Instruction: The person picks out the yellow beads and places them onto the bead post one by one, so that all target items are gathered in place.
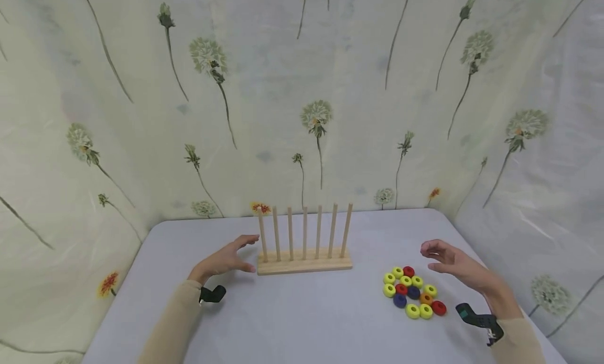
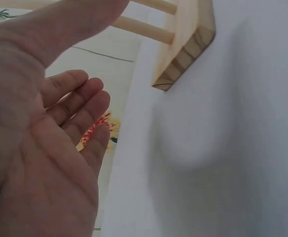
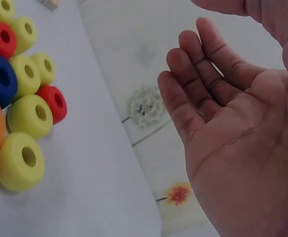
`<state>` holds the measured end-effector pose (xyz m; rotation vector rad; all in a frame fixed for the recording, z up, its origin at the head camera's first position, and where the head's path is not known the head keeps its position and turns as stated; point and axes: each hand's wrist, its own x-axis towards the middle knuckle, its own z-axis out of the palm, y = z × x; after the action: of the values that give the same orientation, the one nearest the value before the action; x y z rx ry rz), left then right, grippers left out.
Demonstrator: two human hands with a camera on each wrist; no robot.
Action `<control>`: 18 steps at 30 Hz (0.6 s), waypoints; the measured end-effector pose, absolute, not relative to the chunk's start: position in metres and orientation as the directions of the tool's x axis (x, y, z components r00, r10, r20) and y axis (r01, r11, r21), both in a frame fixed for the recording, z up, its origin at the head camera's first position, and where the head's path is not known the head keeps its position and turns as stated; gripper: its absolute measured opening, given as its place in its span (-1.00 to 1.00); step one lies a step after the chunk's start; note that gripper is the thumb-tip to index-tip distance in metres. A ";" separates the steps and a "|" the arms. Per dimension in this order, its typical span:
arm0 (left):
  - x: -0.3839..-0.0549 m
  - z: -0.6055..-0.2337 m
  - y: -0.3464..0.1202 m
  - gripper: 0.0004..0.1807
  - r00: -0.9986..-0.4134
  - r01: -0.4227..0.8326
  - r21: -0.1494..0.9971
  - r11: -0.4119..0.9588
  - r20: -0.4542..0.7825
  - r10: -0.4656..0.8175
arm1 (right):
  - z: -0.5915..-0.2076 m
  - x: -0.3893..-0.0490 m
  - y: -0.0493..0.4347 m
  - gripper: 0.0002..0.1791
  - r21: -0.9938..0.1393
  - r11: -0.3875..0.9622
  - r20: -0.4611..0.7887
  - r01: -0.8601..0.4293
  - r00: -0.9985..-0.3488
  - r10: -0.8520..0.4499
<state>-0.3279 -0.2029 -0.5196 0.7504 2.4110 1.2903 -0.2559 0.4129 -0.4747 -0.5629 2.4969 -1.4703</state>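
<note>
A wooden peg rack [image 1: 304, 266] with several upright dowels stands near the back middle of the table. My left hand [image 1: 229, 259] is at its left end, thumb and fingers spread apart and the palm bare; the left wrist view shows the hand [image 2: 50, 133] beside the end of the wooden base [image 2: 183, 54]. On the right lies a cluster of ring beads in yellow [image 1: 412, 311], red [image 1: 439, 307], dark blue [image 1: 399, 300] and orange [image 1: 426, 299]. Above and right of them hovers my right hand [image 1: 455, 264], fingers loosely bent, holding nothing in the right wrist view.
A pale cloth covers the table [image 1: 302, 322]. Behind and at both sides hangs a curtain [image 1: 264, 117] printed with dandelions. Each wrist bears a black camera mount, one on the left [image 1: 213, 294] and one on the right [image 1: 478, 319].
</note>
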 end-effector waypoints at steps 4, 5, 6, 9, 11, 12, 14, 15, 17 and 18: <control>-0.327 -0.528 -0.199 -0.02 -0.812 0.330 0.829 0.451 0.006 0.583 | -0.489 -0.255 0.421 -0.58 -0.858 0.484 -0.021 -0.174 -0.928 -0.372; -0.327 -0.530 -0.198 -0.02 -0.814 0.332 0.825 0.457 0.005 0.581 | -0.492 -0.255 0.423 -0.58 -0.855 0.492 -0.032 -0.163 -0.931 -0.364; -0.326 -0.531 -0.197 -0.01 -0.816 0.331 0.821 0.465 0.002 0.578 | -0.495 -0.255 0.425 -0.57 -0.853 0.500 -0.043 -0.151 -0.934 -0.356; -0.324 -0.535 -0.195 0.02 -0.825 0.311 0.814 0.490 -0.025 0.565 | -0.502 -0.254 0.430 -0.56 -0.850 0.514 -0.073 -0.117 -0.940 -0.333; -0.322 -0.537 -0.193 0.03 -0.831 0.296 0.814 0.500 -0.039 0.556 | -0.506 -0.253 0.434 -0.56 -0.848 0.520 -0.090 -0.098 -0.942 -0.324; -0.322 -0.538 -0.193 0.03 -0.831 0.297 0.812 0.503 -0.039 0.554 | -0.508 -0.253 0.435 -0.56 -0.848 0.523 -0.100 -0.087 -0.943 -0.318; -0.321 -0.539 -0.191 0.02 -0.835 0.290 0.808 0.512 -0.048 0.548 | -0.511 -0.252 0.438 -0.55 -0.850 0.522 -0.120 -0.064 -0.943 -0.311; -0.320 -0.540 -0.190 0.02 -0.837 0.289 0.806 0.516 -0.048 0.545 | -0.512 -0.252 0.440 -0.55 -0.852 0.521 -0.131 -0.053 -0.942 -0.310; -0.320 -0.541 -0.189 0.00 -0.840 0.290 0.801 0.523 -0.048 0.540 | -0.516 -0.253 0.443 -0.53 -0.859 0.512 -0.155 -0.029 -0.937 -0.313; -0.320 -0.541 -0.189 -0.01 -0.841 0.297 0.798 0.525 -0.042 0.540 | -0.518 -0.253 0.444 -0.52 -0.862 0.506 -0.167 -0.018 -0.933 -0.318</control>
<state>-0.3202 -0.1890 -0.5415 0.7004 2.4829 1.2183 -0.2527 0.4442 -0.5183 -0.2819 2.4480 -1.3965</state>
